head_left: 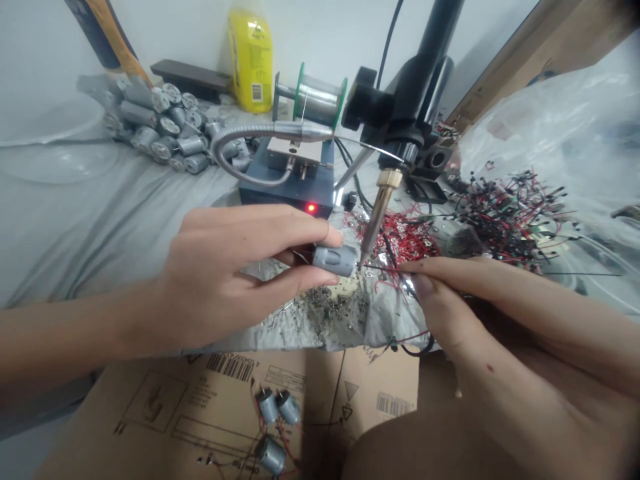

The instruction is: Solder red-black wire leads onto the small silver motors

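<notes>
Grey motor point(334, 261) | left hand point(225, 270): grip pinching it | right hand point(485, 327): grip narrow, holding wire point(384, 268), seemingly red

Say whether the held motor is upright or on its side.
On its side: the motor runs crosswise from the left hand toward the right hand.

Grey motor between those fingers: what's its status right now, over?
Left hand pinching grey motor. Right hand holding thin wire toward motor's end. Soldering iron angled down between the hands, tip by that end.
</notes>
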Available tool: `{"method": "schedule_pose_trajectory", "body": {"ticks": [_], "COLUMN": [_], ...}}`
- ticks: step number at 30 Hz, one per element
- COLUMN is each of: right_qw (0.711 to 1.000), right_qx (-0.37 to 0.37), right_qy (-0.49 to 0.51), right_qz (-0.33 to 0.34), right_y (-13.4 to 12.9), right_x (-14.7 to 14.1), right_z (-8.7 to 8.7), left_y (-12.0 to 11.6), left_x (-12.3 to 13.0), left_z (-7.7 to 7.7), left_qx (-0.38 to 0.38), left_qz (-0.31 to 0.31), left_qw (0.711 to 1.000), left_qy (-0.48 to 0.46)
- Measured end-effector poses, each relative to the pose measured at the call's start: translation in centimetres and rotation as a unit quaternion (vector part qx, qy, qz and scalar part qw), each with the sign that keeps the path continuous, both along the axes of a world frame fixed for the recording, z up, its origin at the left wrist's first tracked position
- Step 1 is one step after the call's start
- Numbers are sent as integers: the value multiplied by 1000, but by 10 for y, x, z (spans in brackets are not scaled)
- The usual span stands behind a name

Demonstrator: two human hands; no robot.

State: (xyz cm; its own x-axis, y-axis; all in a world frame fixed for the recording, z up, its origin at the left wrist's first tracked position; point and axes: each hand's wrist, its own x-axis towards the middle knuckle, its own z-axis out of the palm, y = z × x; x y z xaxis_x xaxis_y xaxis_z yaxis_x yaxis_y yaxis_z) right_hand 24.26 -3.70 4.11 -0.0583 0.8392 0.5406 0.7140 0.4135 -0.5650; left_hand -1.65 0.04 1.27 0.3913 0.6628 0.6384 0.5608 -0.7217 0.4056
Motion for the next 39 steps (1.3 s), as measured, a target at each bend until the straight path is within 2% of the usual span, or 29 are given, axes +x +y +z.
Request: {"method": "schedule_pose_trajectory", "body": {"ticks": [6,12,23,31,39], "right_qw": [999,999,999,995,994], "right_qx": [16,20,31,70,77], "right_qy": [7,8,-11,-34,-34], "right_qz": [31,36,41,57,70], "right_y": [1,1,0,2,5], "right_x": [3,3,3,5,7], "right_z": [-2,-6,-4,-7,-6], "left_y": [1,0,-2,-2,-2], "left_x": [1,1,-3,-1,-3], "left_z": [0,1,4,3,0], "left_qx": [2,-5,-29,-21,-6], "left_qz": [4,6,5,0,-9], "left_qw": [1000,1000,999,1000,1000], "left_qy": [0,0,20,15,10]}}
